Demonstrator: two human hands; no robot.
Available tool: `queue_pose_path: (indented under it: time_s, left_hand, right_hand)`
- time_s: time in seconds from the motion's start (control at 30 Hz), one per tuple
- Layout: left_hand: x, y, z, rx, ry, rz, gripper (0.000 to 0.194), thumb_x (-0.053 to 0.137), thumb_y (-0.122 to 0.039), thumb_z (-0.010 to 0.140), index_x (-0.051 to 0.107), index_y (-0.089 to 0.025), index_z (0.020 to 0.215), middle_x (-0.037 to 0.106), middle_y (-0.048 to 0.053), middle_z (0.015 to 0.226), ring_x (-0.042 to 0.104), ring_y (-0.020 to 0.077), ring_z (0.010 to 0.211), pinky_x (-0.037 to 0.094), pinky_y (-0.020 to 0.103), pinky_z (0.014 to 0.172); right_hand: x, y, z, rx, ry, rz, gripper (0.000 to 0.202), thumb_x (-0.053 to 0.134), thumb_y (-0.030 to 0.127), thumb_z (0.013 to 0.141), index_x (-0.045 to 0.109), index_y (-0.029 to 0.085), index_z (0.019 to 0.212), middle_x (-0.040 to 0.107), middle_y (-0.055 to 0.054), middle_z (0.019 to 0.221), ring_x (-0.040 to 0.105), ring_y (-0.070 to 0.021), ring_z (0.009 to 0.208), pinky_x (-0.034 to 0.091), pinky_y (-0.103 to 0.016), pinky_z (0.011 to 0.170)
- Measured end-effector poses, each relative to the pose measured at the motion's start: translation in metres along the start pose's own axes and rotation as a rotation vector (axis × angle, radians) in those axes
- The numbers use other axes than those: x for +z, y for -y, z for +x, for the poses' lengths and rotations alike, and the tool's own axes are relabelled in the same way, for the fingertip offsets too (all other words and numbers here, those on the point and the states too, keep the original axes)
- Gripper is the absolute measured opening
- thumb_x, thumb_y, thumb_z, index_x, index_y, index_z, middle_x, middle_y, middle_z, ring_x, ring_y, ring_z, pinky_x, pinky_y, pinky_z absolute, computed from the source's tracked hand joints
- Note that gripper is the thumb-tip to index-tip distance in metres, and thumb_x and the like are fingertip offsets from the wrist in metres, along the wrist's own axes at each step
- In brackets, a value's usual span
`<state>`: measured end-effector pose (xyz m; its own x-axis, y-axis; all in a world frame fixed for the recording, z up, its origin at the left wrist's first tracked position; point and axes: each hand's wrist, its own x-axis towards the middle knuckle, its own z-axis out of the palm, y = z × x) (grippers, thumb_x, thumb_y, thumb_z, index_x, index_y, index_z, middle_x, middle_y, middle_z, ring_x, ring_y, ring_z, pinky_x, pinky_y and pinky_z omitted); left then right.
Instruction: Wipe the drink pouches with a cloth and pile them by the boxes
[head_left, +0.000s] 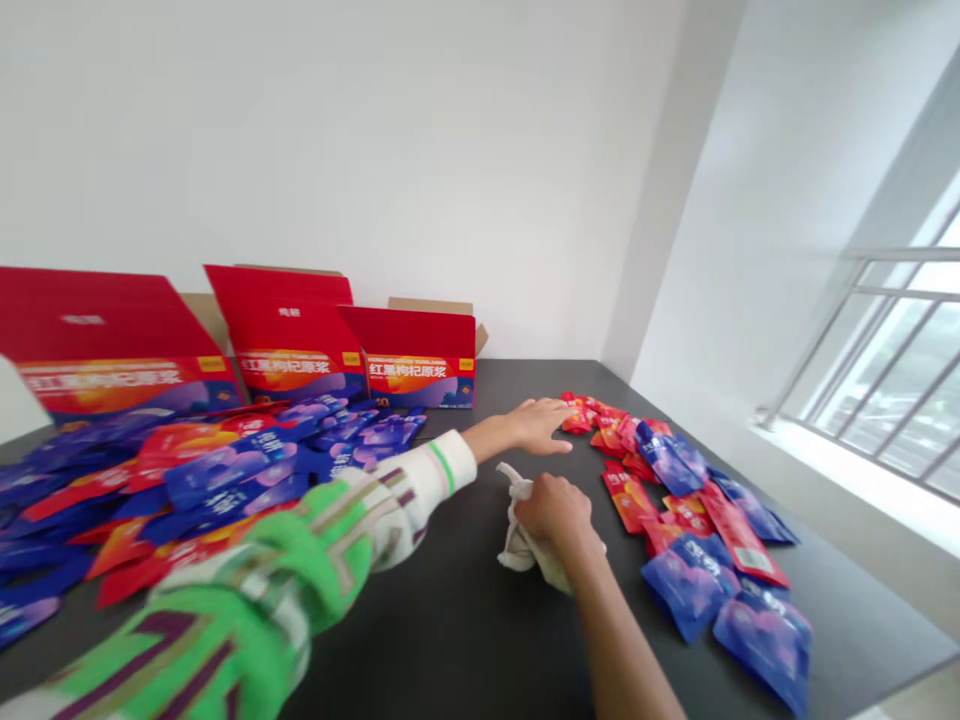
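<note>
The left hand point(538, 424) lies flat and open on the dark worktop point(465, 620), fingertips touching the red sachets point(592, 415) at the far end of the right-hand scatter; the right hand point(553, 506) is closed around a white cloth point(519, 548) resting on the worktop. A larger, blurred pile of blue and red sachets point(210, 480) lies left, before three open red boxes point(289, 350); the nearest box reads "红黑枸杞原浆"; sachet print is illegible.
</note>
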<state>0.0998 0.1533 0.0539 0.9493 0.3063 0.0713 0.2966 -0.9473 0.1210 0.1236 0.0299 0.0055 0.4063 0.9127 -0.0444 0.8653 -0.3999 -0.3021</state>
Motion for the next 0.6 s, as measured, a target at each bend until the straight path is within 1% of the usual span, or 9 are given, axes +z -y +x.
queue_pose_path:
  time_s: [0.07,0.13,0.2,0.27,0.33,0.43,0.53,0.57,0.6]
  left_hand:
    - [0.014,0.003,0.044,-0.043,0.040,-0.005,0.069,0.056,-0.049,0.078,0.034,-0.022,0.137,0.030,0.009,0.147,0.025,0.0290,0.135,0.024,0.044,0.108]
    - [0.030,0.009,0.077,-0.094,0.076,-0.013,0.075,0.057,-0.053,0.075,0.033,-0.021,0.138,0.030,0.012,0.146,0.025,0.0317,0.134,0.026,0.046,0.106]
    - [0.046,0.017,0.101,-0.144,0.102,-0.020,0.084,0.058,-0.059,0.072,0.028,-0.021,0.141,0.025,0.015,0.147,0.025,0.0361,0.133,0.027,0.051,0.104]
    - [0.059,0.027,0.114,-0.180,0.112,-0.026,0.086,0.056,-0.064,0.071,0.025,-0.025,0.142,0.020,0.016,0.149,0.026,0.0404,0.132,0.028,0.057,0.100]
    - [0.068,0.035,0.119,-0.189,0.103,-0.029,0.079,0.052,-0.064,0.074,0.027,-0.028,0.140,0.020,0.016,0.149,0.027,0.0410,0.130,0.028,0.058,0.099]
    - [0.071,0.042,0.111,-0.164,0.070,-0.033,0.061,0.048,-0.054,0.081,0.037,-0.025,0.134,0.031,0.016,0.142,0.035,0.0355,0.127,0.029,0.051,0.101]
    - [0.066,0.044,0.087,-0.151,0.051,-0.047,0.043,0.052,-0.045,0.081,0.052,-0.022,0.117,0.045,0.012,0.129,0.046,0.0291,0.117,0.034,0.043,0.099]
    - [0.064,0.044,0.076,-0.157,0.043,-0.056,0.039,0.054,-0.042,0.079,0.054,-0.022,0.113,0.047,0.011,0.126,0.049,0.0277,0.114,0.036,0.041,0.097]
    - [0.061,0.044,0.065,-0.170,0.030,-0.067,0.039,0.057,-0.039,0.077,0.054,-0.022,0.111,0.047,0.011,0.125,0.051,0.0269,0.111,0.038,0.040,0.095]
  right_hand:
    - [0.001,-0.001,0.002,0.020,-0.010,-0.017,0.029,0.051,0.034,0.079,0.067,0.013,0.091,0.068,-0.018,0.091,0.065,-0.0274,0.083,0.048,-0.035,0.071]
    - [0.002,0.003,0.001,0.027,-0.018,-0.025,0.030,0.052,0.035,0.077,0.067,0.014,0.093,0.068,-0.017,0.094,0.065,-0.0290,0.085,0.049,-0.037,0.071]
    - [0.001,0.010,-0.001,0.018,-0.008,-0.011,0.032,0.053,0.035,0.075,0.067,0.015,0.096,0.067,-0.017,0.097,0.064,-0.0309,0.088,0.049,-0.039,0.071]
    - [0.000,0.015,-0.003,0.006,0.015,0.011,0.033,0.055,0.033,0.072,0.066,0.016,0.098,0.067,-0.016,0.099,0.064,-0.0318,0.091,0.049,-0.040,0.073]
    - [-0.001,0.019,-0.005,0.000,0.028,0.028,0.033,0.057,0.030,0.069,0.066,0.016,0.098,0.067,-0.015,0.099,0.063,-0.0315,0.091,0.048,-0.041,0.076]
    - [-0.001,0.020,-0.006,-0.012,0.009,0.039,0.034,0.055,0.027,0.068,0.066,0.014,0.097,0.067,-0.016,0.099,0.063,-0.0302,0.091,0.048,-0.041,0.077]
    - [0.002,0.019,-0.005,-0.014,0.018,0.046,0.035,0.053,0.026,0.069,0.066,0.013,0.099,0.067,-0.016,0.099,0.063,-0.0294,0.091,0.048,-0.039,0.076]
    - [0.003,0.018,-0.005,-0.019,0.023,0.048,0.035,0.053,0.027,0.069,0.066,0.013,0.099,0.067,-0.016,0.099,0.063,-0.0293,0.091,0.048,-0.039,0.076]
    - [0.004,0.017,-0.004,-0.024,0.029,0.050,0.036,0.053,0.027,0.070,0.065,0.012,0.100,0.066,-0.017,0.101,0.063,-0.0294,0.092,0.048,-0.038,0.076]
